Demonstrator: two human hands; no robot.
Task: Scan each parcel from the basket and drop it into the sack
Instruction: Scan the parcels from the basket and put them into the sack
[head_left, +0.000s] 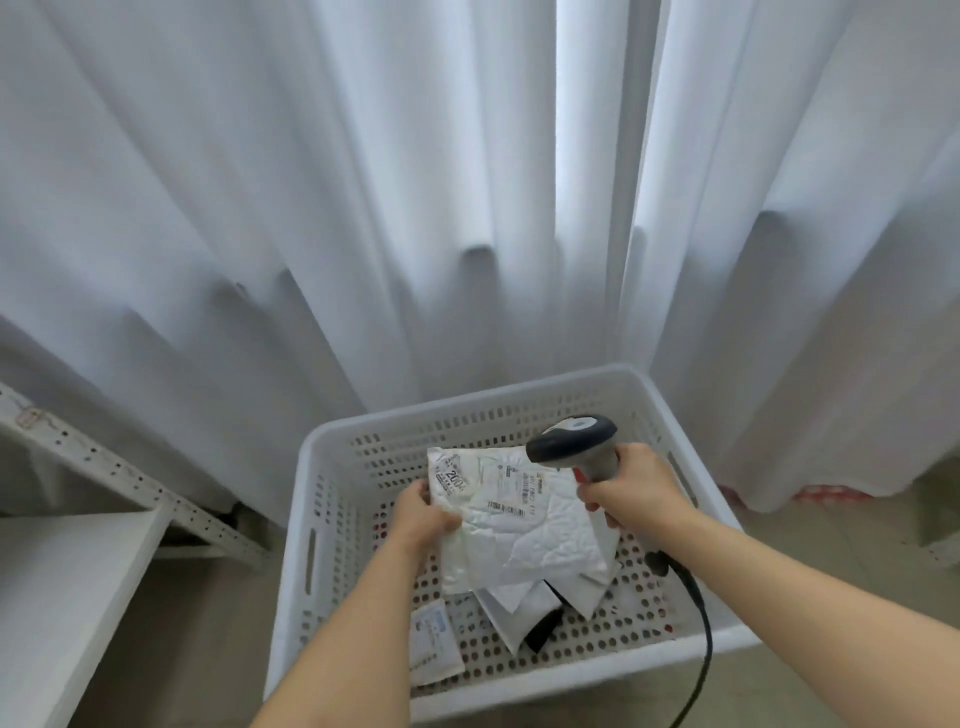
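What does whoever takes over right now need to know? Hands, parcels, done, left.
Left hand: grips the white bubble mailer by its left edge, label up, held over the basket.
Right hand: holds the scanner, head aimed at the mailer's label; its cable trails over the basket's near right rim.
In the basket: several more parcels under the mailer, and a small labelled packet at the near left.
Sack: not in view.
Done: one parcel lifted and presented for scanning; can't tell if it has registered.
Left: confirm the scan, drop it in the sack, repeat for the rest.
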